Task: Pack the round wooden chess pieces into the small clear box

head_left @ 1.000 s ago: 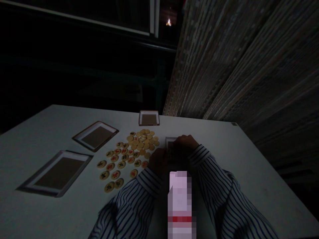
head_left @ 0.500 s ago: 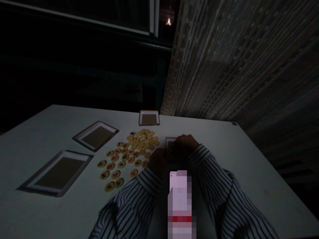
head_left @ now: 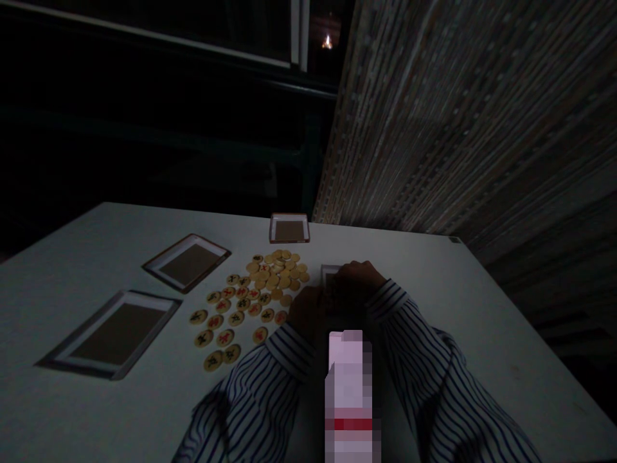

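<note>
My right hand is curled, knuckles up, over the near part of a shallow grey-rimmed tray. Beside that tray my left hand is bent inward, close to the right one. Deep shadow covers the fingertips and whatever lies between the hands, so what they hold cannot be made out. Left of my left hand, several round wooden xiangqi pieces lie face up with red or black characters. Behind them is a heap of pieces, mostly showing plain faces.
A lit phone, its screen blurred out, lies between my forearms. Three more shallow trays stand on the white table: one near left, one behind it, one at the far edge. A beaded curtain hangs beyond.
The whole view has shifted very slightly. Both hands stay in nearly the same place over the tray, and the pieces lie as before.
</note>
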A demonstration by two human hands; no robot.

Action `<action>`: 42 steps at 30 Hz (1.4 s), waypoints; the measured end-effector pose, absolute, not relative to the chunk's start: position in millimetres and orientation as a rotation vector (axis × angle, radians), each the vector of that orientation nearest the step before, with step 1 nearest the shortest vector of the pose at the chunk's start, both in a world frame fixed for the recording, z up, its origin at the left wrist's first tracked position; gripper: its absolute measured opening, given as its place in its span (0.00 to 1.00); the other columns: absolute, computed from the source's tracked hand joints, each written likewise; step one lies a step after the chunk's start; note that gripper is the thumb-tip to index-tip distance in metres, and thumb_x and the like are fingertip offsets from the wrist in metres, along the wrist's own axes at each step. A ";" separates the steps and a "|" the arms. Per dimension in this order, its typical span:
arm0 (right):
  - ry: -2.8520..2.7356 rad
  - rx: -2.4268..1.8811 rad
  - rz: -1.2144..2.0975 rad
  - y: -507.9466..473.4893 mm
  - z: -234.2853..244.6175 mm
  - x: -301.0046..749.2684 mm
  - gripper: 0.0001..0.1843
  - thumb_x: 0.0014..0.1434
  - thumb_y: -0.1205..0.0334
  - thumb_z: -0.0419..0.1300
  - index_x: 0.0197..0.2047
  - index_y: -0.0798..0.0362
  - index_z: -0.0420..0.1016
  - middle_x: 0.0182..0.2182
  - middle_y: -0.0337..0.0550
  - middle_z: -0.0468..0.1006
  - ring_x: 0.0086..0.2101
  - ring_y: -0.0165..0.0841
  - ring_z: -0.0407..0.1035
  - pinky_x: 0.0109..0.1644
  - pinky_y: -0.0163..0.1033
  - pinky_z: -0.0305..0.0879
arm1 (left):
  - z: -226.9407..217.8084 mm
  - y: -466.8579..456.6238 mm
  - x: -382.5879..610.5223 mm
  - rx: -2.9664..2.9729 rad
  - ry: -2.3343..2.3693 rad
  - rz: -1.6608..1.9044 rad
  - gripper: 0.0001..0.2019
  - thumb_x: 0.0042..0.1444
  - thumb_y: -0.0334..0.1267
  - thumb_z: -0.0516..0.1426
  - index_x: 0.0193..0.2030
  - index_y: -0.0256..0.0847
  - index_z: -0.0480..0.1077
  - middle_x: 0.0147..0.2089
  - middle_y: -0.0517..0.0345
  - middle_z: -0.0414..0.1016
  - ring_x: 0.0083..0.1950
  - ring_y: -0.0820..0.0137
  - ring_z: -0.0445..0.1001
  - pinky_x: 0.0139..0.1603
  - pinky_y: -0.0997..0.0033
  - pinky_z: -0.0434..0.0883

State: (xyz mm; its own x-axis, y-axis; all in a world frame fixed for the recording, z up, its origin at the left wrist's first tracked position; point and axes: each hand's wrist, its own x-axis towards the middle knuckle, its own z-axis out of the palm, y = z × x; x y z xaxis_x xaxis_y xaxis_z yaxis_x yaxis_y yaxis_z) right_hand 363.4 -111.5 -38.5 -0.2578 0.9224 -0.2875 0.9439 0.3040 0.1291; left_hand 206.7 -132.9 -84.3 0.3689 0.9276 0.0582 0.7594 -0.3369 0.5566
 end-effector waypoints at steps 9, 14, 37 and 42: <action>2.291 1.656 -0.066 -111.9 -37.8 363.1 0.14 0.56 0.57 0.47 0.40 0.47 0.70 0.41 0.45 0.73 0.41 0.39 0.66 0.38 0.46 0.61 | -82.9 -133.5 206.5 2.188 1.460 0.508 0.15 0.57 0.38 0.44 0.40 0.38 0.70 0.38 0.50 0.73 0.40 0.68 0.70 0.39 0.71 0.64; 2.300 1.647 -0.081 -110.4 -39.7 363.8 0.13 0.56 0.56 0.48 0.40 0.47 0.70 0.41 0.45 0.73 0.42 0.40 0.66 0.38 0.46 0.61 | -81.3 -133.4 206.4 2.165 1.451 0.525 0.15 0.58 0.37 0.43 0.40 0.37 0.70 0.39 0.50 0.73 0.41 0.68 0.70 0.40 0.71 0.64; 2.436 2.243 -0.082 -180.6 -49.3 404.4 0.19 0.56 0.62 0.48 0.51 0.53 0.63 0.48 0.47 0.68 0.47 0.33 0.61 0.49 0.39 0.58 | -80.7 -146.7 199.7 2.235 1.347 0.593 0.15 0.57 0.34 0.44 0.46 0.36 0.67 0.44 0.50 0.72 0.46 0.68 0.69 0.47 0.69 0.65; 2.403 2.507 -0.247 -199.8 -77.7 408.2 0.22 0.55 0.61 0.50 0.53 0.58 0.60 0.46 0.51 0.70 0.43 0.34 0.65 0.46 0.39 0.62 | -72.7 -158.3 196.7 2.187 1.238 0.667 0.16 0.57 0.36 0.43 0.45 0.38 0.68 0.44 0.52 0.72 0.46 0.69 0.69 0.47 0.69 0.66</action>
State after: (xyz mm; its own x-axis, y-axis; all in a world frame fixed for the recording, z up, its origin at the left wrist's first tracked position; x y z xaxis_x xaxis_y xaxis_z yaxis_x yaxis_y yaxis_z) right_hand 408.2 -199.8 -77.7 0.0647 0.9893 0.1307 0.9421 -0.0174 -0.3350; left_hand 196.7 -158.3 -72.7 0.4566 0.8761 0.1551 0.6117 -0.4357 0.6603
